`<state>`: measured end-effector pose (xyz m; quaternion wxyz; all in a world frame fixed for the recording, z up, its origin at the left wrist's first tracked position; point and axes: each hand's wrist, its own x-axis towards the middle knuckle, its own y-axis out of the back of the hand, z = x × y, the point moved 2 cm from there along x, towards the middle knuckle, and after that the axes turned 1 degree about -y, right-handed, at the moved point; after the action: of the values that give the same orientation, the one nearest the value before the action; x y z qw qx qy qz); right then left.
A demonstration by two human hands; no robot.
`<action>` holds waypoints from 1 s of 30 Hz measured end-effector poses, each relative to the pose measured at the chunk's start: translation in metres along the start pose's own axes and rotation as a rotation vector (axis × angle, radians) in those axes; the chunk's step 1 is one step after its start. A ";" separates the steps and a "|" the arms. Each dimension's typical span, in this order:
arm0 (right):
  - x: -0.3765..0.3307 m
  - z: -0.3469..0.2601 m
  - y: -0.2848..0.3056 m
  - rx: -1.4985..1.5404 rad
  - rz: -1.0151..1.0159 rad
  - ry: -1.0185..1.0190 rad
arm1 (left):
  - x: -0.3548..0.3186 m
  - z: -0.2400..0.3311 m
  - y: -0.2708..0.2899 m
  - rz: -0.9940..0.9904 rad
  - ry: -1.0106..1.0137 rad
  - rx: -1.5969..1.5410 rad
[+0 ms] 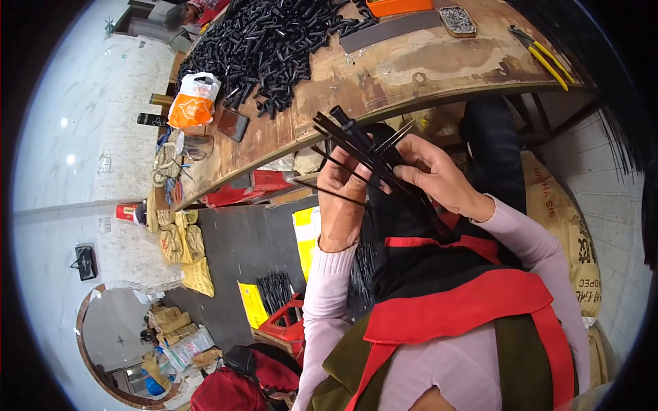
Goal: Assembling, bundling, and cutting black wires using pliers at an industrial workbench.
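Note:
In front of my lap, my left hand (340, 212) and my right hand (442, 179) close around a bundle of thin dark rods (370, 159). A black tubular piece with a collar (347, 123) sticks up from the bundle toward the table. My left thumb and fingers pinch the rods from the left, where a few loose ones fan outward. On the other side, my right fingers and thumb press the bundle near several thin light-coloured ends (396, 139). The bundle's lower end runs down over my black apron (404, 205), so the exact grip is partly hidden.
A wooden table (404, 75) bears a heap of black tubular parts (264, 48), a dish of small metal pieces (458, 22), yellow-handled pliers (545, 60), a phone (233, 125) and a plastic bag (195, 103). Below left stands a red crate (286, 322); a sack (558, 219) is at right.

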<state>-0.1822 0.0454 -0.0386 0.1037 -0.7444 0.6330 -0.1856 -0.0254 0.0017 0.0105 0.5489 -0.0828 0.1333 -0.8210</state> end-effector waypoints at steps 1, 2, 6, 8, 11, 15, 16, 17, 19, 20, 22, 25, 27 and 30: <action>0.001 0.002 0.002 0.025 0.008 -0.033 | 0.003 0.000 -0.001 -0.019 0.026 -0.039; 0.003 0.003 0.003 0.049 0.017 -0.065 | 0.006 -0.001 -0.001 -0.039 0.052 -0.077; 0.008 -0.001 0.005 0.090 0.035 -0.072 | 0.012 -0.004 0.004 -0.113 0.050 -0.129; 0.010 0.000 0.007 0.226 0.019 -0.158 | 0.015 -0.004 0.003 -0.089 0.087 -0.145; 0.013 0.008 0.011 0.279 -0.026 -0.166 | 0.019 -0.005 0.005 -0.153 0.084 -0.117; 0.016 0.009 0.014 0.347 -0.037 -0.174 | 0.021 -0.008 0.009 -0.100 0.131 -0.138; 0.017 0.011 0.015 0.398 -0.054 -0.188 | 0.022 -0.007 0.008 -0.101 0.136 -0.132; 0.017 0.013 0.015 0.449 -0.071 -0.202 | 0.022 -0.007 0.007 -0.076 0.126 -0.101; 0.017 0.017 0.016 0.463 -0.054 -0.211 | 0.022 -0.008 0.008 -0.083 0.133 -0.061; 0.018 0.018 0.015 0.471 -0.043 -0.221 | 0.022 -0.007 0.008 -0.082 0.136 -0.056; 0.020 0.018 0.015 0.492 -0.055 -0.233 | 0.022 -0.006 0.009 0.001 0.204 -0.077; 0.020 0.015 0.011 0.509 -0.055 -0.243 | 0.023 -0.005 0.011 -0.037 0.203 -0.065; 0.022 0.016 0.014 0.524 -0.050 -0.242 | 0.024 -0.006 0.014 -0.088 0.183 -0.025; 0.024 0.020 0.019 0.565 -0.072 -0.267 | 0.028 -0.008 0.020 -0.171 0.191 0.025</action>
<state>-0.1880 0.0171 -0.0605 0.3819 -0.7258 0.5104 -0.2584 -0.0212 -0.0304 -0.0038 0.4629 -0.0087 0.1671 -0.8705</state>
